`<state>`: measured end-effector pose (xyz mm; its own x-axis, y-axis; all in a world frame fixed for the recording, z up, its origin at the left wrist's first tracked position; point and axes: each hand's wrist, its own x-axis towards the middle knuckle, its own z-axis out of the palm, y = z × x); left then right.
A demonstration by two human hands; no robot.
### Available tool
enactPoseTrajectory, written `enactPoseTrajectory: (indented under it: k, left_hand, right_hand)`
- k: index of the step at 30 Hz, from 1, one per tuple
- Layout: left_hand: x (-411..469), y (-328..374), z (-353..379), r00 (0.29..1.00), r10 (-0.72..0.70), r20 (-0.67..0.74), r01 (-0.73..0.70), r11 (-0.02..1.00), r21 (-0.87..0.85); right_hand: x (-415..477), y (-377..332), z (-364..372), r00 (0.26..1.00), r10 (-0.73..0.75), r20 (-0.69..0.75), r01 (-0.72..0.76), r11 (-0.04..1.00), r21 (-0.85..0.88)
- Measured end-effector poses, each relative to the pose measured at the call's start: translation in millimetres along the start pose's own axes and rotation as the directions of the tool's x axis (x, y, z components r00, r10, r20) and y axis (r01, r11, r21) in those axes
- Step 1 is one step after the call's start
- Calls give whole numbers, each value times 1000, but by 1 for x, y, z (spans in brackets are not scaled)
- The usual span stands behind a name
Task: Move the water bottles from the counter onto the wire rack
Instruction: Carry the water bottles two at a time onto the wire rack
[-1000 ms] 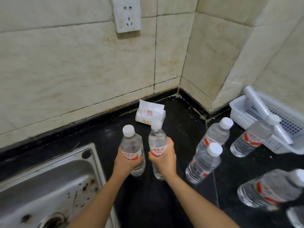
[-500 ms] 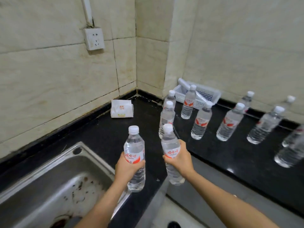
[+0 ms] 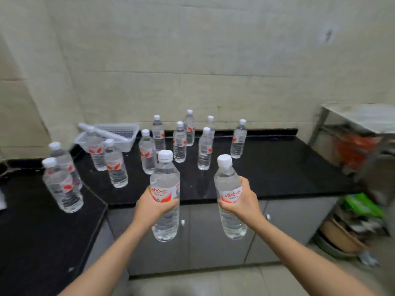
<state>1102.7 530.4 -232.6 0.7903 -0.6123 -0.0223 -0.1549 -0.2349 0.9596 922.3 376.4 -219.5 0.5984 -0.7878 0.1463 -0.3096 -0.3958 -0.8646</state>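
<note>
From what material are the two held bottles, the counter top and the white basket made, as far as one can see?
Held bottles: clear thin plastic, probably; ribbed see-through walls, white screw caps, red-and-white printed labels.
Counter top: polished black stone or an imitation; it is glossy and shows faint reflections.
Basket: white moulded plastic, apparently; a perforated grid in its walls and base, matte look.

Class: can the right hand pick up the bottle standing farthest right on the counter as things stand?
Probably not yet: the right hand already grips a bottle, though nothing blocks the path to the counter bottle.
</note>
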Motion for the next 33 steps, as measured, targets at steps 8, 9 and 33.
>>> enactPoseTrajectory:
  k: [8, 9, 33]
  left_hand:
    - [-15, 47, 223, 953, 67, 297, -46, 996, -78]
    - [-19, 53, 249, 936, 77, 343, -54, 996, -76]
    - [53, 201, 716, 561, 281, 778, -241, 955, -172]
  right_hand:
    - [-49, 112, -212, 917, 166, -364, -202, 977, -64]
    - [-57, 122, -232, 892, 184, -413, -232, 971, -66]
    - [46, 287, -527, 454, 333, -826, -486, 870, 83]
